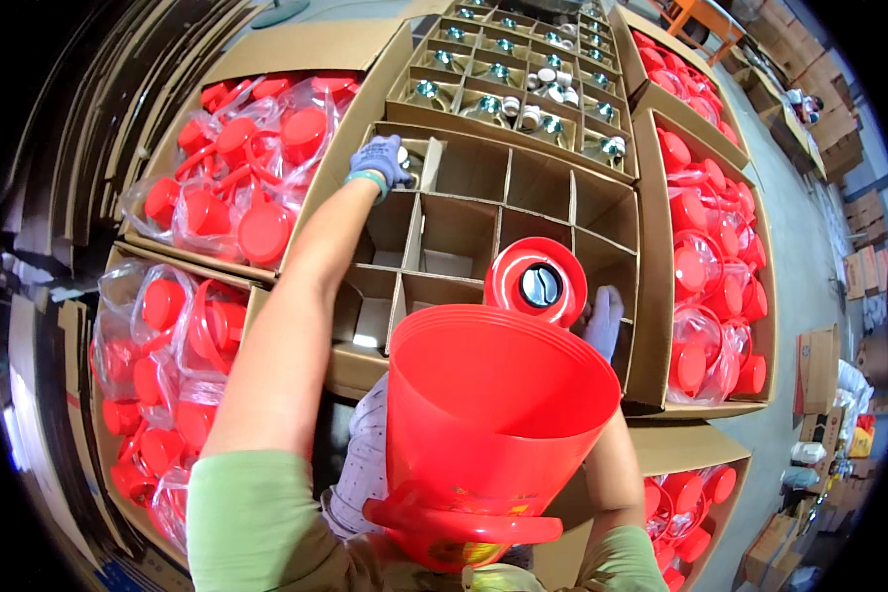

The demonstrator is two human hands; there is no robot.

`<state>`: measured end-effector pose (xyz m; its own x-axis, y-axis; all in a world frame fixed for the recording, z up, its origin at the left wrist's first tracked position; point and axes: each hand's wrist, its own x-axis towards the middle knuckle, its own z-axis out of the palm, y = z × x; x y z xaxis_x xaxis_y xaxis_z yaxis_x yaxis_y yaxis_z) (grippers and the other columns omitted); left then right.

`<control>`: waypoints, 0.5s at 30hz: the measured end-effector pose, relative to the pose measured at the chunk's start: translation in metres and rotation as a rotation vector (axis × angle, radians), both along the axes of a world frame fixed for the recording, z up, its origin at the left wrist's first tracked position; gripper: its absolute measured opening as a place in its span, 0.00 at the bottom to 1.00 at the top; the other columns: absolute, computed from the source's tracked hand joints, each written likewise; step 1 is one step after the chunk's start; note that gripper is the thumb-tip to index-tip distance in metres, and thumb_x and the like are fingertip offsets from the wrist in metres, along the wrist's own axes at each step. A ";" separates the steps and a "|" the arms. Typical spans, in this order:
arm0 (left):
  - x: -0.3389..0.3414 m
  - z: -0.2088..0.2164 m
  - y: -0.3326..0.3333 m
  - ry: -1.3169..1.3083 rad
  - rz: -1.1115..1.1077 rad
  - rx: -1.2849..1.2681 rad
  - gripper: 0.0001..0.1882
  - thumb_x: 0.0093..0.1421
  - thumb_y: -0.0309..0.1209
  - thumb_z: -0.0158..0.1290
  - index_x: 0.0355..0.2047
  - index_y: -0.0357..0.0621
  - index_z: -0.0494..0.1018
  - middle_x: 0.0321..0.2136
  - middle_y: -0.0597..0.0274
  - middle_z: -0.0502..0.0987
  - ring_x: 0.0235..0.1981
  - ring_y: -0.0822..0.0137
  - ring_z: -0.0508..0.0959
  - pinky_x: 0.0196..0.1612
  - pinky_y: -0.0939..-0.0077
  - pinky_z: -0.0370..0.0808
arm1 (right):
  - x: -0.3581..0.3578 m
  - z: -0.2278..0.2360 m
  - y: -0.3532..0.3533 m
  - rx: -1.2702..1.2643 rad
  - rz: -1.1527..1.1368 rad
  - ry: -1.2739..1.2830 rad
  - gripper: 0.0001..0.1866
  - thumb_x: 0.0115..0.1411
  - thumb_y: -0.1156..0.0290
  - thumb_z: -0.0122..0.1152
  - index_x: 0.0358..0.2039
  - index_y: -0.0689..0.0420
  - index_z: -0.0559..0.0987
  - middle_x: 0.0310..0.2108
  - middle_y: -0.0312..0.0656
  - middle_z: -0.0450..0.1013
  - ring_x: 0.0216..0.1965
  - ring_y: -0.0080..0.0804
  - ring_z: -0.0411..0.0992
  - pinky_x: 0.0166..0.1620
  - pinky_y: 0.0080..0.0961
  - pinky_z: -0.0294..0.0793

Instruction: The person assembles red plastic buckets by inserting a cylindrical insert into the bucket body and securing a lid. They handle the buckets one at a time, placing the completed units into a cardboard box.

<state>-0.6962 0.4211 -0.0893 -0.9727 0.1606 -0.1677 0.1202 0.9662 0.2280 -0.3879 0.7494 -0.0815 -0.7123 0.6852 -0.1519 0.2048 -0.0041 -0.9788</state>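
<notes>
My left hand point(380, 164), in a blue-purple glove, reaches into the far left corner cell of a divided cardboard box point(474, 219). Its fingers are curled around the top of a silvery glass flask liner point(414, 166). My gloved right hand point(605, 318) is beside a red ring-shaped part point(506, 279) with a shiny dark disc in its middle; most of the palm and fingers is hidden, so its grip does not show. A large open red bucket-like casing point(493, 459) with a side handle stands in front of my torso, above my right forearm.
Beyond the divided box stands another box of silvery glass liners point(498, 74), with small white caps among them. Cartons of red plastic-wrapped parts point(235, 143) flank both sides, including the right carton point(701, 266). Flattened cardboard point(79, 118) is stacked at far left.
</notes>
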 end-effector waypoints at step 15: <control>0.244 0.317 0.012 0.975 -1.114 -0.072 0.23 0.47 0.43 0.64 0.44 0.57 0.74 0.46 0.57 0.73 0.49 0.52 0.74 0.53 0.56 0.70 | -0.098 0.161 -0.136 -1.169 1.165 0.422 0.47 0.60 0.29 0.40 0.66 0.56 0.59 0.63 0.51 0.62 0.62 0.50 0.63 0.61 0.56 0.64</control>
<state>-0.4526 0.4331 0.2281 -0.0878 0.9018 0.4232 0.8631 0.2810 -0.4196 -0.4859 0.6134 0.0799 -0.8386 -0.5212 0.1586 0.3655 -0.7541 -0.5456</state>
